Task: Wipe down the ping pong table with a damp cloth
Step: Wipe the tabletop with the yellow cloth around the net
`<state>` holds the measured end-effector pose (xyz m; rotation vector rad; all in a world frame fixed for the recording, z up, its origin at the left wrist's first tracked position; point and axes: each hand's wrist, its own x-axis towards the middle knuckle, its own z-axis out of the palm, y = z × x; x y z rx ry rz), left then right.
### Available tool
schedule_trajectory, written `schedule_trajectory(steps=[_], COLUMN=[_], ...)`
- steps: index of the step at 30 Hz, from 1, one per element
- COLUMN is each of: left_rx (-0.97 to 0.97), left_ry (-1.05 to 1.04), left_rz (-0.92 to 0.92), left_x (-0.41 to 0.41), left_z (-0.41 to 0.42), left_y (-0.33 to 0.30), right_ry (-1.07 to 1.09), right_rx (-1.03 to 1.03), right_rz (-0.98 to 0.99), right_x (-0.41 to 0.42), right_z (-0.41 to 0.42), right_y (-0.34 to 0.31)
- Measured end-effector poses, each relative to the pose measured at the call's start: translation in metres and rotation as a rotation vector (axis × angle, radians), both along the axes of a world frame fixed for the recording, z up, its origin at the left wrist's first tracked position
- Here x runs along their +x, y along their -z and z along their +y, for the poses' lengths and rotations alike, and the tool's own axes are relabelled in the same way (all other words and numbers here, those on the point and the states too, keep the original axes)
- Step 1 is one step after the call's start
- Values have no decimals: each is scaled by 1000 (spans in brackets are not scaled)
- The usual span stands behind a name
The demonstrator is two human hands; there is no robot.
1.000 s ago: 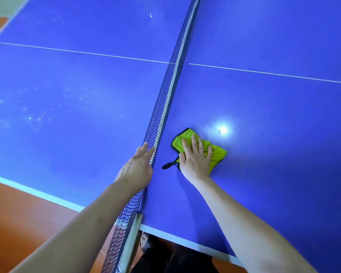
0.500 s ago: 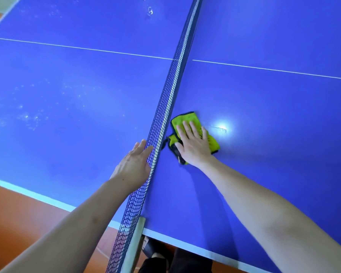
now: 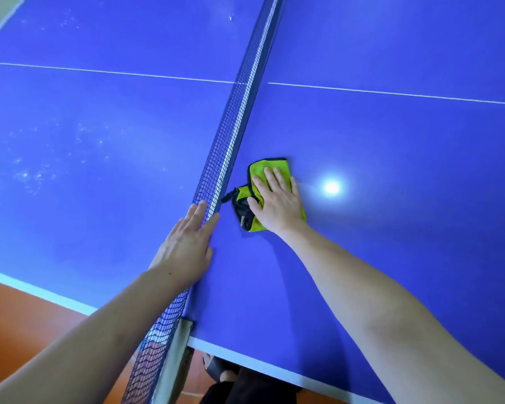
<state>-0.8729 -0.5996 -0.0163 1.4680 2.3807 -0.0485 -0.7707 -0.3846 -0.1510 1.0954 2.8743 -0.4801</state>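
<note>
My left hand (image 3: 187, 246) lies flat with straight fingers against the net (image 3: 231, 132), close to the near edge of the blue worktop (image 3: 391, 228). Just past it, right of the net, my right hand (image 3: 277, 202) presses with spread, straight fingers on the yellow-green cloth (image 3: 266, 167), which lies folded on the worktop.

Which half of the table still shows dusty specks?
The half left of the net, beside the left hand: pale specks dot it. The half under the cloth looks clean, showing only a lamp glare.
</note>
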Motion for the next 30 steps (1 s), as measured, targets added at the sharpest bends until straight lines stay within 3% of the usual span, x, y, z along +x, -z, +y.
schedule_trajectory(steps=[10,16,21,30], left_rx=[-45,-33,-34,-40], left_ry=[204,191,160,54], left_rz=[-75,-126,-110,87], left_x=[122,162,140,33], left_z=[94,144,123,28], left_y=[27,26,22,14], right_ry=[364,606,715,435], right_rx=[77,88,81,55], right_rz=[-15,-67,-77,-51], right_x=[225,316,283,109], right_z=[101,116,63,-5], right_y=[-2,0,-3,-5])
